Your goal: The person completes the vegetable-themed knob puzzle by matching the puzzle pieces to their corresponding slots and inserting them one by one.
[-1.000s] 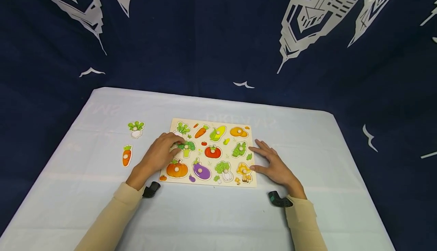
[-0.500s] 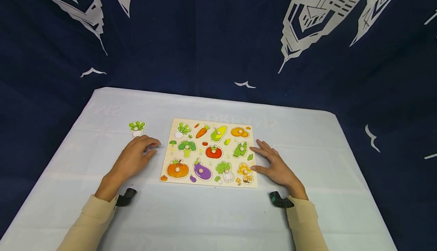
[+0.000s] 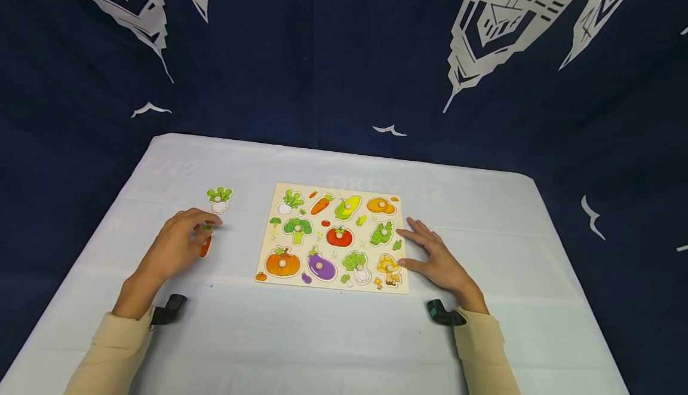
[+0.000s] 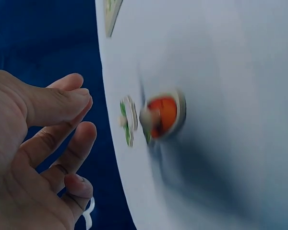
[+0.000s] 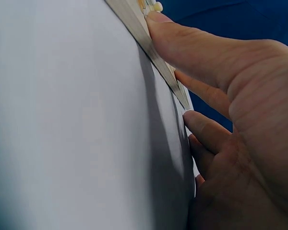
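Observation:
My left hand [image 3: 174,242], fingers loosely bent, hovers over a carrot puzzle piece [image 3: 205,247] at the left of the table. In the left wrist view the carrot piece's knob stands apart from the thumb and fingertips. A white turnip piece with green leaves [image 3: 219,199] lies just beyond the fingers. My right hand [image 3: 438,263] rests at the right edge of the wooden peg puzzle board [image 3: 274,239], its thumb and fingers spread and touching the edge. Knobbed vegetable pieces sit in the board; the printed carrot and turnip spots at its top left show no knobs.
A white cloth covers the table [image 3: 333,341]. Behind it hangs a dark blue curtain [image 3: 301,54] with white building and bird prints. A black wrist camera [image 3: 171,308] sits below the left hand, another [image 3: 445,313] below the right.
My left hand has moved left from over the board to the carrot piece, bending over it. The right hand has stayed at the board's edge. The view has shifted slightly.

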A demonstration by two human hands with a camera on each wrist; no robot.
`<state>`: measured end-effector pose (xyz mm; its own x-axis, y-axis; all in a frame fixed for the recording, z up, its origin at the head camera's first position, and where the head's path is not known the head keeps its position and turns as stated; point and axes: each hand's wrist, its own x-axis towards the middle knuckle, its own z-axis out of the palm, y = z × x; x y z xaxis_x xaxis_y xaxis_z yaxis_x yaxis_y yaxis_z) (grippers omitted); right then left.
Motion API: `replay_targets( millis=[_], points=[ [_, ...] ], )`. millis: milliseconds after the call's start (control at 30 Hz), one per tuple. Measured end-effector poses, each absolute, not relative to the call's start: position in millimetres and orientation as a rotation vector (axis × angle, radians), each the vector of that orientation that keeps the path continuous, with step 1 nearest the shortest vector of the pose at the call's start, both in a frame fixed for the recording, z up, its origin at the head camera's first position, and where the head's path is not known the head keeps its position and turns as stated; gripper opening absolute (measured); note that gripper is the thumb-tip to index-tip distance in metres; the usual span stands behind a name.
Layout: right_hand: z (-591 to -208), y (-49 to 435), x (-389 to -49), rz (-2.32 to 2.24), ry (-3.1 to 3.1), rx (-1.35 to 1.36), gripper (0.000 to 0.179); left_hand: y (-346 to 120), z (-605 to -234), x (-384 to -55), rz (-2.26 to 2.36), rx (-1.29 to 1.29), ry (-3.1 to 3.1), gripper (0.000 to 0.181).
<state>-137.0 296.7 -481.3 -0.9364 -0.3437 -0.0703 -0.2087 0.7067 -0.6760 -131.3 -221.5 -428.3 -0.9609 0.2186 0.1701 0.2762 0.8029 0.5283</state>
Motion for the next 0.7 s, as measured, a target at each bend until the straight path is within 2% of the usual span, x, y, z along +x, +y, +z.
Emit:
replay_targets(
  millis=[700],
  points=[
    [-481.4,295.1,-137.2,-1.084,2.71,-0.416,0.071,-248.7,-444.4,-128.4,-0.915,-0.603,-2.974,0.027]
  ],
)
